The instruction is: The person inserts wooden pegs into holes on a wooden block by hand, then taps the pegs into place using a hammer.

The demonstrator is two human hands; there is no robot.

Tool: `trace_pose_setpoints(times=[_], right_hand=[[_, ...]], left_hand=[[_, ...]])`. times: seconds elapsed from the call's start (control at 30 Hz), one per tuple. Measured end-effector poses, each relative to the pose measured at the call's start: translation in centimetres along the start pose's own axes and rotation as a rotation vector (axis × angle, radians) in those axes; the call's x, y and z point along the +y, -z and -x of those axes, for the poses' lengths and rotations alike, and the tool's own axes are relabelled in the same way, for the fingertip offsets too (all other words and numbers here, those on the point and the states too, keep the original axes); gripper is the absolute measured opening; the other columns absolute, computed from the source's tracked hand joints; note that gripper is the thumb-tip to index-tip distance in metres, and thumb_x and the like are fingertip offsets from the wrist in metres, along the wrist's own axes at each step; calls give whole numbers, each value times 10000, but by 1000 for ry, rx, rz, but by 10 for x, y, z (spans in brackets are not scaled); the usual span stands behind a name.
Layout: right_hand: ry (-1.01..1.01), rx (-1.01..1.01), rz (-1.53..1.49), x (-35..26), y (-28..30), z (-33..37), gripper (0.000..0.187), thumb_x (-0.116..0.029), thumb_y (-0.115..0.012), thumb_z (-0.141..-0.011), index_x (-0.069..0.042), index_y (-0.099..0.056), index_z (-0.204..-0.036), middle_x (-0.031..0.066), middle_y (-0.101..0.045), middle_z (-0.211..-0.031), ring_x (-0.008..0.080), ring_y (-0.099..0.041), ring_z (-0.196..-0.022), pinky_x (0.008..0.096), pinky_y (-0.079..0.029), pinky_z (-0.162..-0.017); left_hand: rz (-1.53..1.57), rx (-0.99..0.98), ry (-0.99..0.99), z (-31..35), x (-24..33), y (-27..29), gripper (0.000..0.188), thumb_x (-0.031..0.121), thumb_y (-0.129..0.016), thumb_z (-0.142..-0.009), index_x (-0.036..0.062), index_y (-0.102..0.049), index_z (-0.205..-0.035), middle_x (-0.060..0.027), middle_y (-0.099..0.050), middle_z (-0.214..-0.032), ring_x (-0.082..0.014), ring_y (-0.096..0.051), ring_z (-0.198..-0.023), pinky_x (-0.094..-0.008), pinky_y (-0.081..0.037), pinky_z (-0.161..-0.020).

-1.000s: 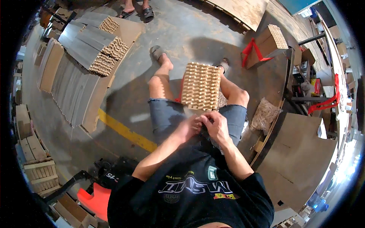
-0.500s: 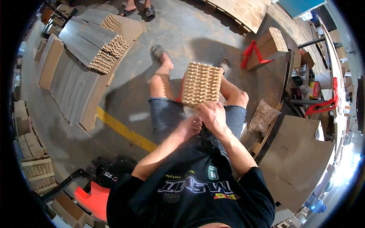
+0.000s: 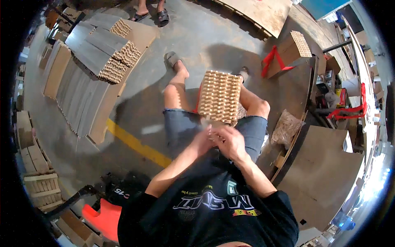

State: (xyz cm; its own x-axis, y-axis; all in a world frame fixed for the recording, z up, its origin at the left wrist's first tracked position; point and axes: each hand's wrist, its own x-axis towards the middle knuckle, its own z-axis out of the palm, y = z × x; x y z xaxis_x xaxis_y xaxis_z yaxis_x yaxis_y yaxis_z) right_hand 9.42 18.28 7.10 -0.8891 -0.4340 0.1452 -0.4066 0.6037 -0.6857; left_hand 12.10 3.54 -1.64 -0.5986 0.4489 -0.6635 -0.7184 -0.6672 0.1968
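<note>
Between my knees stands a block of boards (image 3: 219, 94), its upper face covered in rows of small light wooden pegs. A bit of red strap (image 3: 198, 100) shows along its left side. My left hand (image 3: 202, 140) and my right hand (image 3: 231, 142) meet over my lap, just short of the block's near edge. Both have bent fingers, with the fingertips together. A blur at the left fingertips hides whatever they pinch. The right fingers curl in close beside them, and I cannot see what they hold.
At the left lie stacked grey boards (image 3: 92, 45) with pegged ends, on cardboard. A clear bag of wooden pegs (image 3: 287, 127) lies right of my knee. Beyond it stands another block with a red strap (image 3: 275, 61). A person's sandalled feet (image 3: 163, 17) are at the top.
My right hand has drawn back from the block's near edge toward me. My left hand has moved slightly up and right, so the fingertips now meet.
</note>
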Motion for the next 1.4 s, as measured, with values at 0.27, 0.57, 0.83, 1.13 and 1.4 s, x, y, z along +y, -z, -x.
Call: trace_pose_setpoints(times=[0.27,0.57,0.83,1.13,1.4], right_hand=[[-27,-149,116,17,-28,26,297,-94,-654,-795,-136,-713,-1083,73,-693,-1077,303,-674,-973,420,-547,-824],[-104,-187,-191,-16,12,-15,200,-154,-694,-928,-40,-678,-1091,141,-669,-1019,325,-669,-864,389,-561,-751],[-120,30,-126,17,-9,-43,156,-180,-744,-882,-52,-686,-947,102,-666,-828,288,-671,-818,396,-543,-742],[152,74,256,22,-13,-50,124,-149,-730,-794,-172,-697,-912,-10,-658,-810,203,-646,-815,363,-453,-770],[113,-119,420,18,-28,-51,206,-165,-598,-834,-176,-676,-1023,1,-667,-850,201,-672,-871,393,-409,-803]], left_hand=[[-61,25,50,9,4,-4,391,434,-486,-1072,102,-654,-1194,-42,-704,-1138,-191,-668,-1043,-366,-530,-945],[69,-77,0,-8,-4,28,407,394,-523,-1058,73,-615,-1291,-79,-677,-1225,-209,-644,-1126,-367,-521,-983],[11,-98,3,-8,-1,9,352,387,-524,-1057,116,-599,-1268,-10,-650,-1224,-164,-612,-1134,-380,-475,-1024],[84,-64,41,-14,1,7,434,307,-391,-1114,42,-464,-1451,-91,-582,-1388,-221,-578,-1265,-400,-512,-1062],[76,4,70,-10,7,6,466,313,-419,-1100,49,-426,-1483,-130,-531,-1460,-273,-529,-1344,-430,-450,-1126]])
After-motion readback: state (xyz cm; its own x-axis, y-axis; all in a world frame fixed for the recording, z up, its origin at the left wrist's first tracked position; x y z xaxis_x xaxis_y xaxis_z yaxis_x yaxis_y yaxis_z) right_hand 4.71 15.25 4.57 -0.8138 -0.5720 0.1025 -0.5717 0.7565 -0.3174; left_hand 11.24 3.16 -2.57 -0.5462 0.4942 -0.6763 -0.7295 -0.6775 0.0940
